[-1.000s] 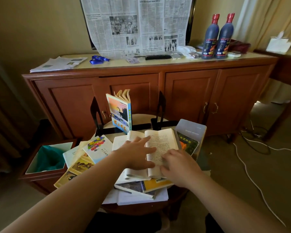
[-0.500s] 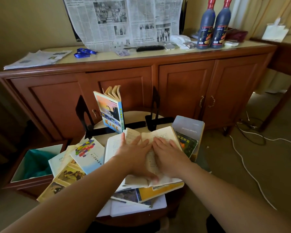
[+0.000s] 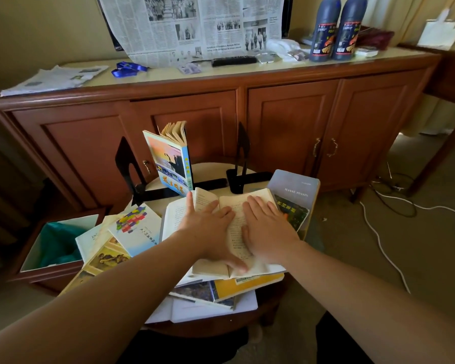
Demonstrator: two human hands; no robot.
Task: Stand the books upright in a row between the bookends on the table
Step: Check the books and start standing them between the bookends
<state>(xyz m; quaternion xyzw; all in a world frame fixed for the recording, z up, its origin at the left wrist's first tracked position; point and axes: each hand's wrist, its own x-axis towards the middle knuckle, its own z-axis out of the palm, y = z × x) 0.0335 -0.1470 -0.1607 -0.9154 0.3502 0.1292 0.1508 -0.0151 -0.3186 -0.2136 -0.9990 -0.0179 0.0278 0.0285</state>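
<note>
The open book (image 3: 237,232) lies face up on top of the pile at the front of the small round table (image 3: 210,169), its pale printed pages spread flat. Both hands rest on it with fingers spread wide, holding nothing: the left hand (image 3: 208,227) on the left page and gutter, the right hand (image 3: 268,229) on the right page. To do this step well, fold the two halves together, pinch it near the spine so the pages stay closed, then lift it clear of the pile. Behind it one book (image 3: 172,164) already stands, pages fanned, between the two black bookends (image 3: 126,166) (image 3: 241,158). The rest lie scattered flat around the pile.
</note>
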